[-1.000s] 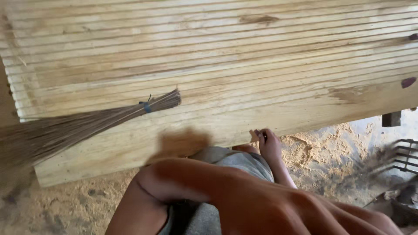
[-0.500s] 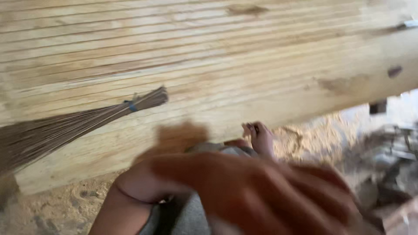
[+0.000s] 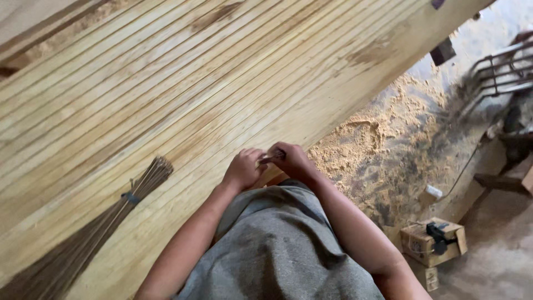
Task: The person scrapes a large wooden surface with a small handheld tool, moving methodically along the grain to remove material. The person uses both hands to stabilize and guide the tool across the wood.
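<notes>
Fingers: both sets curled in, meeting over a small brownish piece (image 3: 271, 157) pinched between them; what it is, I can't make out.
Left hand (image 3: 243, 169): clenched around the near end of that piece, knuckles up.
Right hand (image 3: 293, 160): closed on the other end, touching the left.
Where the piece is: at the near edge of the stacked pale wooden planks (image 3: 222, 83), just in front of the grey shirt (image 3: 277, 250).
Broom (image 3: 83, 244): lying on the planks, well left of the hands.
Floor: sawdust (image 3: 383, 139) heaped to the right; a small wooden box (image 3: 433, 244) beyond.
</notes>
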